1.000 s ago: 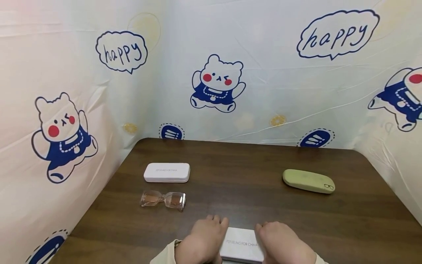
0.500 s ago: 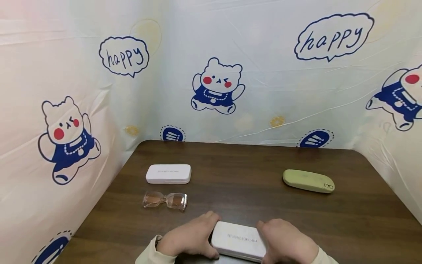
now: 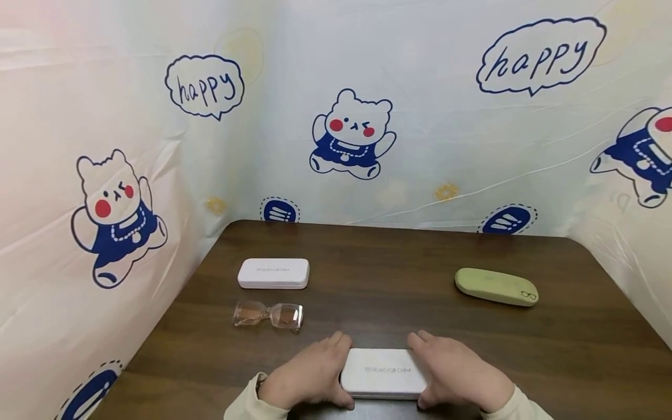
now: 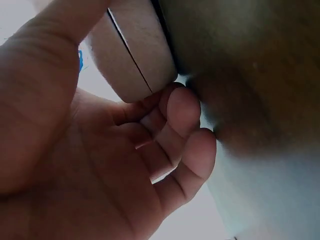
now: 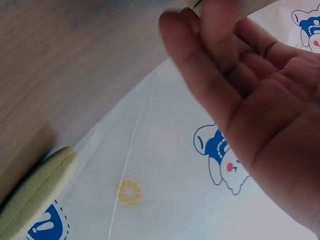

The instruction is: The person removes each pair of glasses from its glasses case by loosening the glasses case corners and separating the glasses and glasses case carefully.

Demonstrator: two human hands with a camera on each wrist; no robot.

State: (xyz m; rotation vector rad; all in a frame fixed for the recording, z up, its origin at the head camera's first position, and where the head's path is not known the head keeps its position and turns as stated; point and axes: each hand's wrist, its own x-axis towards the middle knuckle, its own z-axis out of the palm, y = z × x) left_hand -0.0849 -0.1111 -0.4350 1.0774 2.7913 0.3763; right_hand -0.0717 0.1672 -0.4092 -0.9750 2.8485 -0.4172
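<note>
A closed white glasses case [image 3: 385,373] with small grey lettering lies on the table at the front. My left hand [image 3: 315,373] grips its left end, thumb at the near side and fingers at the far side. In the left wrist view, that end of the case [image 4: 135,50] shows its seam, with the fingertips [image 4: 184,110] curled beside it. At the right end, my right hand [image 3: 459,373] holds the case between thumb and fingers. The right wrist view shows the palm and curled fingers of this hand [image 5: 265,95], with the case almost wholly hidden.
Clear-framed glasses with brownish lenses [image 3: 269,315] lie left of centre on the brown table [image 3: 378,280]. Behind them is a second white glasses case [image 3: 274,274]. A green glasses case [image 3: 496,287] lies at the right. Printed cloth [image 3: 420,105] hangs around the table.
Both hands have stayed on the white glasses case. It tilted slightly, then straightened. The left hand shifted from above the case to its left end, and the whole case now shows between the hands.
</note>
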